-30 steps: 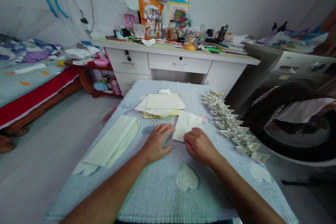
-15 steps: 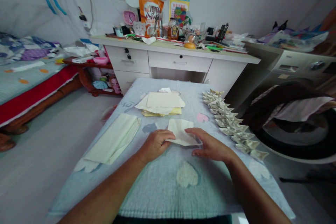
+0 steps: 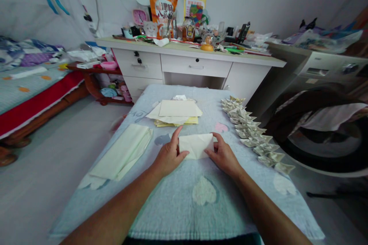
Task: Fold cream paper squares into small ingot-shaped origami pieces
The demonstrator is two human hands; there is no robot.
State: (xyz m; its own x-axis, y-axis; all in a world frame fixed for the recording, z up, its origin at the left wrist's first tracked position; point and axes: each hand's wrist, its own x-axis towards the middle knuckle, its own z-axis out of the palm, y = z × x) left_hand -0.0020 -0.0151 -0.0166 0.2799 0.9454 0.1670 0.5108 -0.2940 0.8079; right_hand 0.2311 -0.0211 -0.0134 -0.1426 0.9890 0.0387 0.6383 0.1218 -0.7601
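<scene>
A folded sheet of pale paper (image 3: 196, 146), now a small rectangle with faint creases, is held between my two hands just above the cloth. My left hand (image 3: 170, 156) grips its left edge, thumb on the front face and index finger raised at the upper corner. On the opposite edge, my right hand (image 3: 224, 156) has its thumb in front and its fingers curled behind the paper. Beyond them lies a stack of paper sheets (image 3: 177, 108), white over yellow. To the left rests a larger folded bundle of paper (image 3: 122, 152).
A row of folded paper boats (image 3: 253, 134) runs along the right side of the cloth-covered table (image 3: 172, 206). Behind stands a white desk (image 3: 198, 65) crowded with jars and bags. A washing machine (image 3: 319, 72) is at the right, a bed (image 3: 37, 80) at the left.
The paper has gone from a partly opened, tilted sheet to a flat, upright-facing rectangle. My left index finger has lifted, and my right hand has shifted onto the paper's right edge.
</scene>
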